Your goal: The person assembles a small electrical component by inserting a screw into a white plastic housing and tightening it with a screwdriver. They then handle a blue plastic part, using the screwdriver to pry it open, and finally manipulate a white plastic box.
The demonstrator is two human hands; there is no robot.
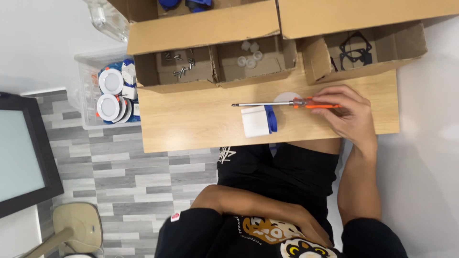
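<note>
The right hand (348, 112) grips the orange-handled metal screwdriver (282, 103), which lies across the pale wooden table (191, 119) over a round white disc (286, 97). The left hand (313, 234) rests loosely against the lap. Just beside the shaft sits a white and blue block (258, 120)

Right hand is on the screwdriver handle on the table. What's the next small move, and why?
Probably close the right hand around the orange handle and lift the screwdriver off the wooden table. The tool lies flat, its tip pointing toward the screw box, and its shaft passes just above the white and blue part. The left hand rests at the lap.
</note>
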